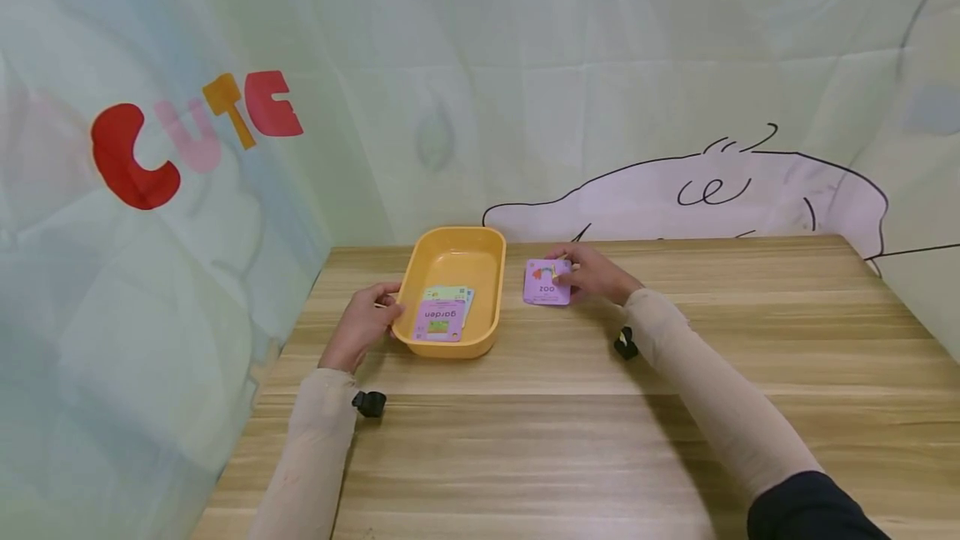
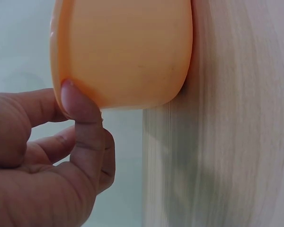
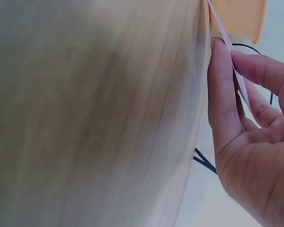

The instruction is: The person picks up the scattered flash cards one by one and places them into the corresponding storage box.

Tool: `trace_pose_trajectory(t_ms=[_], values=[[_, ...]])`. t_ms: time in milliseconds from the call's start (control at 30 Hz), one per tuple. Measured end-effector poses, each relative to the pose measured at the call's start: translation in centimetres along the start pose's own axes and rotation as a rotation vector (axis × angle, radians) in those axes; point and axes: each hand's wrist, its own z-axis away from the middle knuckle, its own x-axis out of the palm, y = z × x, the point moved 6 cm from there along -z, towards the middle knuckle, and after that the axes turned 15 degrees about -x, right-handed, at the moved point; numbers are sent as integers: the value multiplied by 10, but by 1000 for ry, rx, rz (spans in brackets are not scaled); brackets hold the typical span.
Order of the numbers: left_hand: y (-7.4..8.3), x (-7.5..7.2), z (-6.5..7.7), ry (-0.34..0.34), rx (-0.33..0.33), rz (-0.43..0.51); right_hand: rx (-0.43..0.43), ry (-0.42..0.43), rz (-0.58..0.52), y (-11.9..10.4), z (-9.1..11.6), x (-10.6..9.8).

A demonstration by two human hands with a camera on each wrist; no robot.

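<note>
My left hand grips the left rim of a yellow plastic tray. In the left wrist view, the thumb and a finger pinch the edge of the tray. Inside it lie several picture cards, a purple one marked "garden" on top, its word upside down from here. To the right of the tray my right hand pinches a purple picture card, face up, with a small colourful picture and an upside-down word. Seen edge-on in the right wrist view, the card sits between thumb and fingers.
The wooden table runs back to a printed cloth backdrop with coloured letters and a line drawing. Black camera mounts show at both wrists. Dark cables hang past the table edge in the right wrist view.
</note>
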Motion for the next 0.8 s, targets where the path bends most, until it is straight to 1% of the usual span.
trace_pose_trajectory(t_ms=[233,433,633,800], values=[[0,0,0,0,-6,-2,8,-4,-7,-2,5,0],[0,1,0,0,-21,3,-14,3,3,-7,10,0],[0,1,-1,-4,-9,19,-21,21,-9,-11,14,-1],[0,1,-1,0,-9,8,-18,31,-31,-16,16,-2]])
